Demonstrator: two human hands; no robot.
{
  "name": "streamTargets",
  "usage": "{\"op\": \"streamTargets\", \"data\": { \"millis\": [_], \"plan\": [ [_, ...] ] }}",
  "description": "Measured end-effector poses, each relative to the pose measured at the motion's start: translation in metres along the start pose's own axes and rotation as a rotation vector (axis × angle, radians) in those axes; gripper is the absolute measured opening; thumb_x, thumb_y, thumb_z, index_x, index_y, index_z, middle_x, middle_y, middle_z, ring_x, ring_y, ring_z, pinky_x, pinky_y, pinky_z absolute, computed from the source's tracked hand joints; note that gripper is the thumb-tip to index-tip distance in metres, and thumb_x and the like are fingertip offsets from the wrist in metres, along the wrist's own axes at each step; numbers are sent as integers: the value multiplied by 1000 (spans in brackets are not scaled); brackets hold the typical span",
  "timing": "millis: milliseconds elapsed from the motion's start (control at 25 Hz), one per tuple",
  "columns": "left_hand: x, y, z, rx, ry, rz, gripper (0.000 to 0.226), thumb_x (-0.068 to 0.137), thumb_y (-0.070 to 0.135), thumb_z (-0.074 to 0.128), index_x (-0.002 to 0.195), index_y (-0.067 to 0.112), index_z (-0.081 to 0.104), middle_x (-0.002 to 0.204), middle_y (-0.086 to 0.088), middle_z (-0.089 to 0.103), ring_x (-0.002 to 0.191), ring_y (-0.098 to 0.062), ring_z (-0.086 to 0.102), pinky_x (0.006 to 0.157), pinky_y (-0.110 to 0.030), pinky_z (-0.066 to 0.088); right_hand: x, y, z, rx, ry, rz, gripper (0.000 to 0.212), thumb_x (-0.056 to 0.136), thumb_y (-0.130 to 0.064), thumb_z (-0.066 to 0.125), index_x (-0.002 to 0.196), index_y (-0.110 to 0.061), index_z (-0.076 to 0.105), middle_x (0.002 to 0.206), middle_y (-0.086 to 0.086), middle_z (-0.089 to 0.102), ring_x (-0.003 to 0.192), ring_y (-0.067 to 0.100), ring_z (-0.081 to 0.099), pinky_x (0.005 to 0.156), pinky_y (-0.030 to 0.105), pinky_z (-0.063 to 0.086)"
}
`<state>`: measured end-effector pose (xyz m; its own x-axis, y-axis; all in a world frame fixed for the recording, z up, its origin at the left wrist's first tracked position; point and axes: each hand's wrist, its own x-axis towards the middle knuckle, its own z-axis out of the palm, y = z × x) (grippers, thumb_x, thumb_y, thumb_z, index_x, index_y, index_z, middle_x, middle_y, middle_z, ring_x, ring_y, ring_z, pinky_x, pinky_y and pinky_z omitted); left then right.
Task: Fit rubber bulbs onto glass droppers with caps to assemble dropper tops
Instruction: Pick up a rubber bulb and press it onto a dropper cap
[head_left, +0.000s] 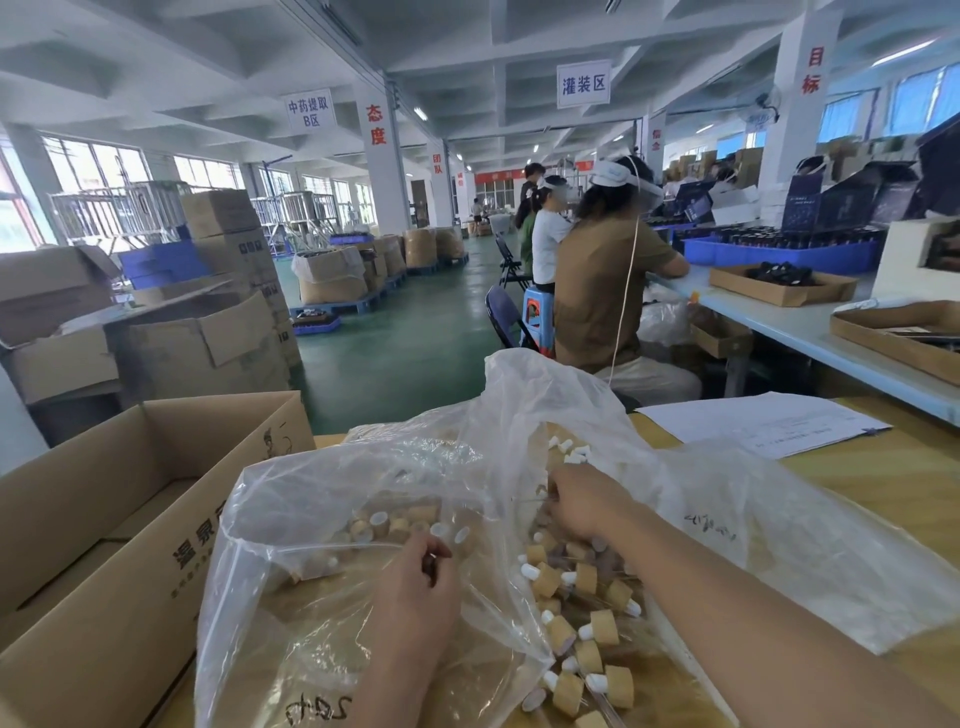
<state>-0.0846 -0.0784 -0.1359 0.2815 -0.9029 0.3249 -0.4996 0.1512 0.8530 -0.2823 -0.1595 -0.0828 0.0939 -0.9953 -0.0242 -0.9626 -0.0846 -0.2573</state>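
A big clear plastic bag (332, 499) lies open on the table in front of me, with several tan caps carrying white rubber bulbs (395, 525) inside it. More assembled dropper tops with tan caps (587, 613) are heaped to the right. My left hand (415, 577) sits curled at the bag's mouth and pinches a small dark piece; what it is I cannot tell. My right hand (582, 504) reaches further back into the heap, fingers curled on a thin glass dropper (524, 500). Loose white bulbs (569, 452) lie just beyond it.
An open cardboard box (119, 514) stands at my left against the table. A paper sheet (763, 421) lies at the back right on the yellow tabletop (914, 488). Seated people (597, 291) work at a long bench ahead. Stacked cartons (208, 322) fill the left floor.
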Motion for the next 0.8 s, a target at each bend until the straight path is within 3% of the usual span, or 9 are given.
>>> {"op": "streamTargets", "data": {
  "millis": [160, 280, 360, 440, 560, 680, 760, 800],
  "plan": [
    [-1, 4, -1, -14, 8, -6, 31, 82, 1, 55, 69, 29, 56, 49, 14, 52, 44, -5, 43, 48, -24, 35, -15, 1, -16, 210, 83, -38, 16, 92, -25, 58, 78, -18, 57, 77, 0, 59, 75, 17, 56, 62, 23, 40],
    [-5, 12, -5, -11, -40, 65, 19, 89, 16, 57, 79, 32, 58, 50, 14, 50, 45, -5, 43, 49, -21, 37, -47, 0, -25, 485, 116, -52, 13, 90, -29, 64, 88, -18, 70, 78, -1, 67, 70, 10, 60, 60, 20, 44],
    [-14, 22, -5, -24, -115, 163, 7, 90, 29, 56, 87, 33, 62, 53, 16, 52, 46, -3, 45, 48, -17, 37, -74, 0, -24, 693, 84, -48, 12, 87, -33, 67, 85, -22, 70, 61, -13, 62, 57, -1, 56, 56, 16, 42],
    [-29, 35, -2, -47, -207, 256, 16, 89, 46, 53, 95, 35, 63, 57, 16, 54, 48, -2, 47, 48, -15, 37, -98, -1, -18, 841, 28, -67, 12, 84, -36, 69, 82, -24, 72, 51, -15, 53, 49, -1, 50, 55, 12, 40],
    [-48, 49, 5, -33, -291, 352, 33, 82, 66, 44, 97, 43, 61, 60, 15, 54, 50, -3, 47, 48, -14, 34, -116, 1, -13, 983, -64, -156, 13, 85, -34, 67, 84, -23, 73, 59, -9, 52, 52, 3, 47, 53, 15, 40],
    [-52, 53, 7, -45, -295, 380, 22, 80, 71, 45, 92, 57, 58, 61, 12, 54, 51, -3, 46, 47, -15, 35, -121, 7, -7, 1080, -126, -139, 10, 86, -32, 68, 86, -24, 74, 59, -9, 52, 50, 3, 44, 52, 17, 38],
    [-51, 54, 7, -47, -297, 388, 19, 78, 66, 45, 91, 58, 57, 61, 12, 56, 51, -2, 46, 48, -15, 36, -122, 9, -4, 1045, -123, -139, 22, 86, -43, 64, 85, -24, 73, 54, -12, 49, 48, 6, 40, 51, 20, 35],
    [-52, 54, 9, -44, -295, 393, 18, 79, 62, 45, 90, 55, 58, 61, 12, 57, 50, -2, 46, 47, -14, 35, -122, 10, -4, 1052, -122, -145, 39, 84, -57, 59, 84, -20, 72, 50, -11, 44, 47, 8, 35, 49, 21, 33]
  ]
}}
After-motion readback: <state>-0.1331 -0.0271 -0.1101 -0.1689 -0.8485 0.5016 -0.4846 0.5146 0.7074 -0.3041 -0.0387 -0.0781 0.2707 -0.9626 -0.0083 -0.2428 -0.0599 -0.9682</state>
